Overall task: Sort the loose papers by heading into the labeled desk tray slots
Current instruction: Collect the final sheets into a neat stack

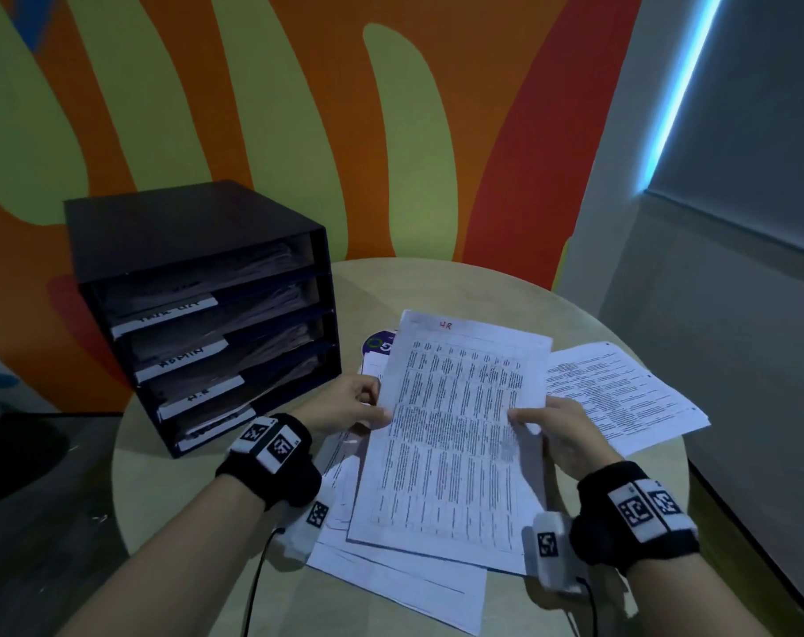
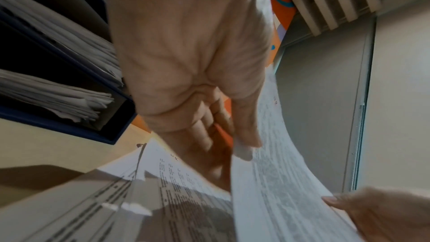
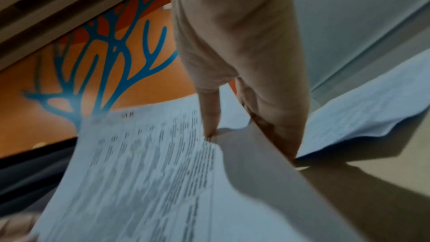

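A printed sheet (image 1: 460, 420) with a red handwritten "HR" heading at its top is held above the round table. My left hand (image 1: 359, 406) pinches its left edge, thumb on top. My right hand (image 1: 547, 429) pinches its right edge. In the left wrist view the left hand (image 2: 197, 80) has fingers under the sheet (image 2: 279, 181) and thumb on it. The right wrist view shows the right hand (image 3: 244, 62) with its thumb pressed on the sheet (image 3: 144, 172). The dark desk tray (image 1: 198, 314) stands at the left with several labeled slots, each holding papers.
More loose papers (image 1: 391, 577) lie under the held sheet, and another stack (image 1: 620, 393) lies at the right of the round table (image 1: 170, 498). A painted wall rises right behind the tray. The tray's slot openings face the front right.
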`<state>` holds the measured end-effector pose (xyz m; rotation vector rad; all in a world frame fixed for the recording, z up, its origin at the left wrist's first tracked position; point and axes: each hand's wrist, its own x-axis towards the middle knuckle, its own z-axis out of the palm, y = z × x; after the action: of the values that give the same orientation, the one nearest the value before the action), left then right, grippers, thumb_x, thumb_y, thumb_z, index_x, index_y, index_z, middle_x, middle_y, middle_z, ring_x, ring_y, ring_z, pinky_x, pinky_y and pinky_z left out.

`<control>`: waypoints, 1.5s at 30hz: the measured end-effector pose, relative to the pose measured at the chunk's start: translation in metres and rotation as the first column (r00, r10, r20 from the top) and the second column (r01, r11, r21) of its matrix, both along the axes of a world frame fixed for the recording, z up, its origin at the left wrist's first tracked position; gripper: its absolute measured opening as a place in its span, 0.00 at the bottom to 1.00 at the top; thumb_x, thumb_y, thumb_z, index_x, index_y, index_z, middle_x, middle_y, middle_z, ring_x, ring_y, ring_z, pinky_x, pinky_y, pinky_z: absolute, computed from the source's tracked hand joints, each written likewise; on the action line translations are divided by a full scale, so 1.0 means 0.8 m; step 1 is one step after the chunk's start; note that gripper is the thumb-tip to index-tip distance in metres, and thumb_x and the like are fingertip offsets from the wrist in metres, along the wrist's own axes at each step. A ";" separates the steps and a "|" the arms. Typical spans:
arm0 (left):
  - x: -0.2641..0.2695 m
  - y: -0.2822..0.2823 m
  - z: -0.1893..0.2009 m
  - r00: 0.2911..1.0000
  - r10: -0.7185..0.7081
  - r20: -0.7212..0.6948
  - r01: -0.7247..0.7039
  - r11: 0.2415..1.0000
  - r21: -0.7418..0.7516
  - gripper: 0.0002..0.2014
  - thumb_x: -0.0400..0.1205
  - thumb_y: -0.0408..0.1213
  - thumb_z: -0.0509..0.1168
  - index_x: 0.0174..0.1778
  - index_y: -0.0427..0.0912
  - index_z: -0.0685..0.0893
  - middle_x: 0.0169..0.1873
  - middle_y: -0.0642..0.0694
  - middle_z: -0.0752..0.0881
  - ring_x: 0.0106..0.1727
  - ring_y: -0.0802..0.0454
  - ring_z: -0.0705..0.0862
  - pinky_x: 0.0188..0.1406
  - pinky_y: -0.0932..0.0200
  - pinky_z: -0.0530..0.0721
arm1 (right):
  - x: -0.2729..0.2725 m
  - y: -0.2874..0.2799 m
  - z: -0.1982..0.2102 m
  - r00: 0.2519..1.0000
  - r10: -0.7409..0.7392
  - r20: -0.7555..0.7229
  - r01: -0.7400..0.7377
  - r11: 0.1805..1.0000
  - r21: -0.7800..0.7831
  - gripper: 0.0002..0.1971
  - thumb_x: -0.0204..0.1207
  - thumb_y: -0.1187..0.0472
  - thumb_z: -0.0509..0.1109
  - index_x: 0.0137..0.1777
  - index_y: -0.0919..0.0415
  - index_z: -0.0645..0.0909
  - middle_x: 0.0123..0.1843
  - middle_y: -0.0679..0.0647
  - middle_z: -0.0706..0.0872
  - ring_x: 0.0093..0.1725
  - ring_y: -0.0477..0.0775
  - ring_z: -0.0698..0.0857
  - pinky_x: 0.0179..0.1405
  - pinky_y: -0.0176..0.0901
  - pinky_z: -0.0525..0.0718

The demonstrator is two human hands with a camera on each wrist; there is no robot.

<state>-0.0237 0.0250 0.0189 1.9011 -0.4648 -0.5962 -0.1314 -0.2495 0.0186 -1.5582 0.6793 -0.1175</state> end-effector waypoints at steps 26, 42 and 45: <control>0.033 -0.065 -0.021 0.967 0.192 0.168 -0.255 0.686 0.681 0.45 0.65 0.46 0.84 0.70 0.31 0.68 0.67 0.36 0.76 0.68 0.38 0.76 0.64 0.44 0.81 | -0.063 -0.084 0.001 0.994 -0.112 0.017 0.113 0.974 -0.196 0.06 0.73 0.79 0.67 0.41 0.69 0.83 0.32 0.62 0.83 0.29 0.57 0.79 0.32 0.43 0.78; 0.032 -0.076 -0.025 0.959 0.068 0.275 -0.248 0.671 0.699 0.31 0.70 0.45 0.80 0.64 0.36 0.76 0.67 0.36 0.71 0.69 0.38 0.73 0.63 0.48 0.80 | -0.066 -0.087 -0.017 0.992 -0.117 -0.045 0.103 0.965 -0.240 0.07 0.73 0.77 0.63 0.39 0.66 0.77 0.39 0.66 0.79 0.39 0.61 0.79 0.38 0.51 0.73; 0.031 -0.073 -0.026 0.951 0.138 0.278 -0.286 0.736 0.614 0.16 0.75 0.42 0.76 0.39 0.34 0.79 0.64 0.33 0.74 0.53 0.36 0.84 0.44 0.51 0.83 | -0.066 -0.088 -0.016 0.992 -0.118 -0.044 0.105 0.968 -0.229 0.10 0.74 0.76 0.63 0.36 0.63 0.74 0.39 0.65 0.79 0.39 0.60 0.78 0.38 0.50 0.73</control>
<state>0.0007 -0.0333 -0.0023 2.6680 -0.1620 -0.4222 -0.1844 -0.3195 0.0055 -1.7465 0.8218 -0.2421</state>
